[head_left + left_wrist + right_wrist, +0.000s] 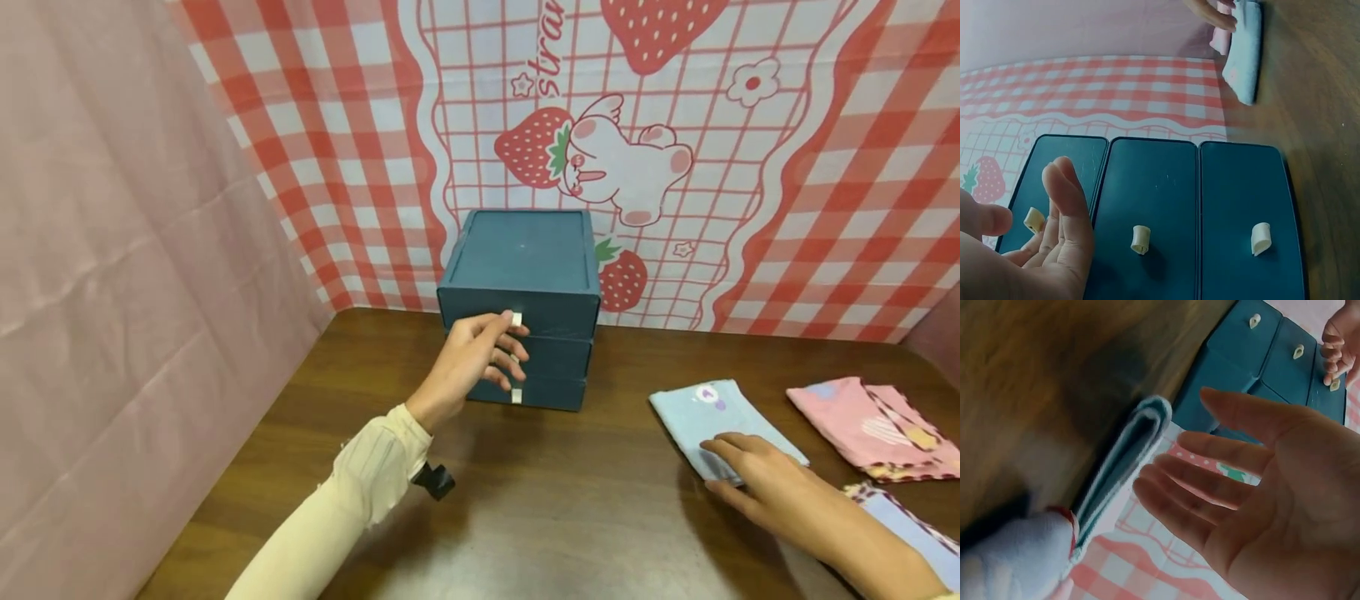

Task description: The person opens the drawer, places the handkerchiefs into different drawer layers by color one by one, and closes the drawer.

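Note:
A dark teal three-drawer box [522, 250] stands against the back cloth. My left hand [480, 354] is in front of its top drawer, with fingertips right at the white pull tab [517, 319]. In the left wrist view the thumb and the fingers are spread apart beside that tab [1034, 220]. My right hand [772, 492] hovers over the near end of a folded light blue towel [716, 412]. Its fingers are loosely extended, with a gap to the towel's folded edge [1124, 469] in the right wrist view.
Right of the blue towel lies a folded pink towel [862, 433], and a lavender towel [911, 525] with a patterned edge is nearer. All rest on the brown wooden table [570, 508]. A red-checked strawberry cloth [750, 167] hangs behind; a pink curtain [142, 250] borders the left side.

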